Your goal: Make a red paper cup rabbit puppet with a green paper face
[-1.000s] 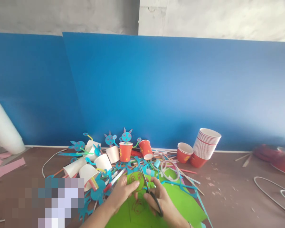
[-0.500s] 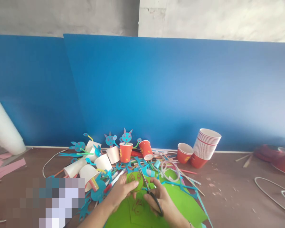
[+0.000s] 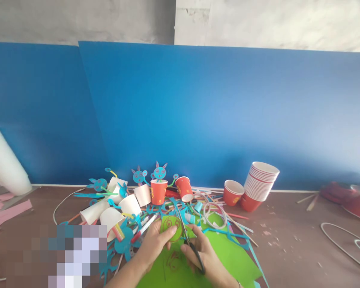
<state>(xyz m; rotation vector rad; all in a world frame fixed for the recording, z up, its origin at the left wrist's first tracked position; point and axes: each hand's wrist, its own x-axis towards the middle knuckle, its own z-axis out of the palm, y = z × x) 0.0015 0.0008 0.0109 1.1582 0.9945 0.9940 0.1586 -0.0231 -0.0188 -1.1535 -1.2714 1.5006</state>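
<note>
My left hand [image 3: 157, 243] pinches a small green paper piece [image 3: 171, 229] with eyes drawn on it, thumb on top. My right hand [image 3: 202, 253] is closed round the black handles of a pair of scissors [image 3: 194, 252]. The blades point up and away, along the right edge of the small piece. Below both hands lie larger green sheets [image 3: 228, 256], one with a red drawing. Just beyond, a red cup [image 3: 159, 193] stands upright with a blue paper animal head [image 3: 160, 173] above it.
White cups [image 3: 130, 205], blue cutouts [image 3: 124, 240], markers and straws crowd the left and centre. A stack of cups [image 3: 259, 186] leans at right beside a single red cup [image 3: 233, 193]. Pink paper [image 3: 12, 214] lies far left; a blue panel [image 3: 180, 112] rises behind.
The small green piece has turned in my left hand, and a squarer upper left corner now shows. The scissors have shifted slightly and stand a little more upright.
</note>
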